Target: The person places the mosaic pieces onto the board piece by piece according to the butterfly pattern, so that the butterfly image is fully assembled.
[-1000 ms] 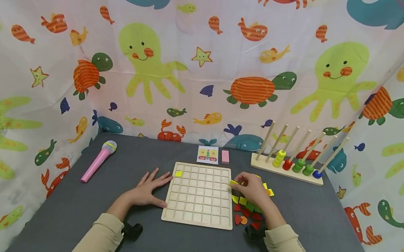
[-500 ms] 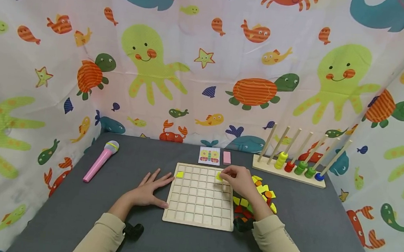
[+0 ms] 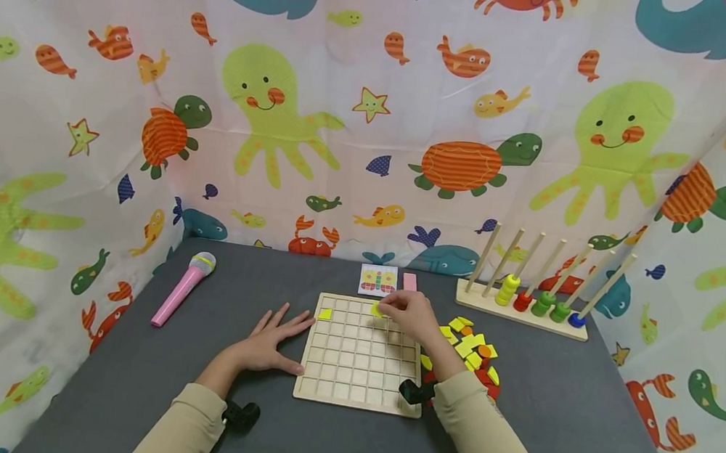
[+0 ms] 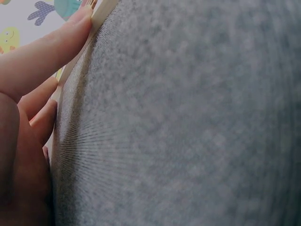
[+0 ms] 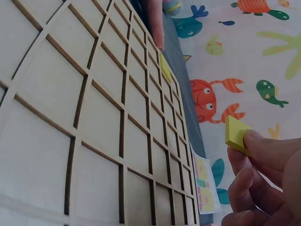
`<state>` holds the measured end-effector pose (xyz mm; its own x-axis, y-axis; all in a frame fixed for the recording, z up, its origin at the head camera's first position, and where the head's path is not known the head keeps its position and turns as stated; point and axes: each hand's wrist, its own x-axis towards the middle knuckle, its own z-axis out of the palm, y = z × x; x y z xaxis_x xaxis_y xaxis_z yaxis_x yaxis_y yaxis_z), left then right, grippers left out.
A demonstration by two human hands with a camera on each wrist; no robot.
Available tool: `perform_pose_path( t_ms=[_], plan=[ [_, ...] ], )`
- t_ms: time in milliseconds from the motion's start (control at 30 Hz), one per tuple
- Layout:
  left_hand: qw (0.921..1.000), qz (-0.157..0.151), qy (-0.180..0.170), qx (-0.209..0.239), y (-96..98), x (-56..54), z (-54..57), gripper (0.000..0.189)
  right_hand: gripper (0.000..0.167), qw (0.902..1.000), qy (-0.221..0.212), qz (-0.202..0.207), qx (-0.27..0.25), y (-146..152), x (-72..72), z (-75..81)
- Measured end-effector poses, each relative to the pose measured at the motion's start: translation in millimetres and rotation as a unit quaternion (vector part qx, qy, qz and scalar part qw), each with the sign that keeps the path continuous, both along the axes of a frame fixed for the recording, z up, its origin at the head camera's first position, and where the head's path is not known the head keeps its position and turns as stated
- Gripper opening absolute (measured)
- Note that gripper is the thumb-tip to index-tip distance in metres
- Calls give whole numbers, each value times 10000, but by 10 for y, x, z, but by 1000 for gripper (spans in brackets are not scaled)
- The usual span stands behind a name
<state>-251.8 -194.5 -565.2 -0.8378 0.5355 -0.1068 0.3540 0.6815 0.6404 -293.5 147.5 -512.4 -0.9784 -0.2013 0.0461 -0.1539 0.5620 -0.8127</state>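
My right hand [image 3: 415, 323] pinches a yellow square tile [image 5: 236, 135] between thumb and fingers, over the upper part of the wooden grid board [image 3: 356, 364]. In the right wrist view the tile is held up above the board's cells. Another yellow tile [image 3: 324, 314] lies in a cell near the board's upper left corner. With fingers spread, my left hand [image 3: 264, 352] rests at the board's left side, thumb and fingertips at its edge. A loose heap of yellow, red and orange pieces [image 3: 472, 354] is partly hidden behind the right forearm.
Beyond the board lie a card with a coloured pattern [image 3: 378, 280] and a pink block [image 3: 409, 282]. A peg stand with coloured rings [image 3: 528, 314] stands at back right, a pink toy microphone [image 3: 182, 291] at back left. A sea-animal curtain [image 3: 356, 29] hangs behind the table.
My right hand has moved left from the heap beside the board to over its upper cells, carrying the yellow tile. The left hand has stayed at the board's edge.
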Motion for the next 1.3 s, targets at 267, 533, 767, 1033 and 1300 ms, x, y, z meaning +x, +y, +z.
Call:
perform_pose_path(
  t_ms=[267, 533, 767, 1033, 1300],
  plan=[
    [10000, 13, 27, -20, -23, -21, -65, 106, 11, 9998, -80, 162, 11, -197, -96, -62],
    [9999, -47, -36, 85, -27, 0, 4, 106, 11, 9995, -203, 250, 77, -410, -126, -62],
    [9999, -3, -82, -151, 5, -11, 73, 105, 12, 9990, -270, 303, 209, -496, -200, -183],
    [9997, 18, -116, -226, 16, -31, 75, 104, 11, 9990, -89, 386, 201, -597, -238, -187],
    [9997, 49, -162, -196, 3, -12, 28, 106, 10, 9974, -136, 482, 521, -717, -300, -245]
  ],
)
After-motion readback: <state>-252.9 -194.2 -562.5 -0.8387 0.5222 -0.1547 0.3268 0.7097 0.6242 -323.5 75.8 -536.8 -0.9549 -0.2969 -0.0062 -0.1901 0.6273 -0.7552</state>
